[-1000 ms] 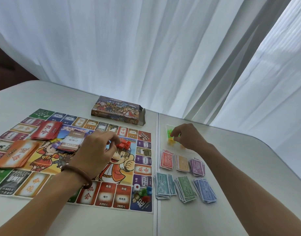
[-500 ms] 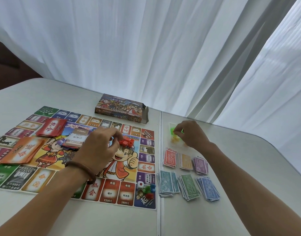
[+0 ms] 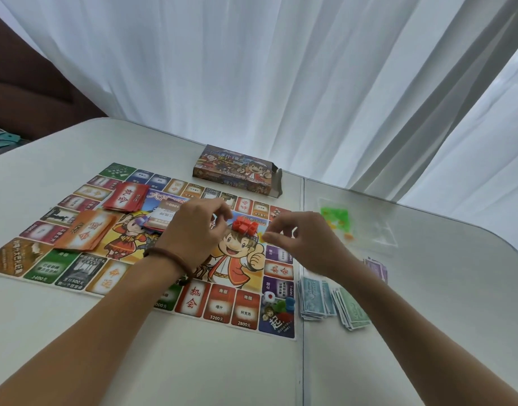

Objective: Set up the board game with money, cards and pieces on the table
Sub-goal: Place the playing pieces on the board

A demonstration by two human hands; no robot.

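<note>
The colourful game board lies flat on the white table. A small pile of red house pieces sits near its middle. My left hand hovers just left of the pile, fingertips bunched at its edge. My right hand hangs just right of the pile, fingers curled; its palm is hidden. On the board's left lie a red card deck, an orange card deck and a pale card stack. A white die and coloured pawns rest on the near right corner square.
Money stacks lie right of the board: teal, green, purple. A clear bag with green and yellow pieces lies farther back. The game box stands behind the board. White curtains hang beyond the table edge.
My right hand has left the bag of green pieces and come over the board beside the red pile. My left hand stays at the red pieces. The camera has tilted.
</note>
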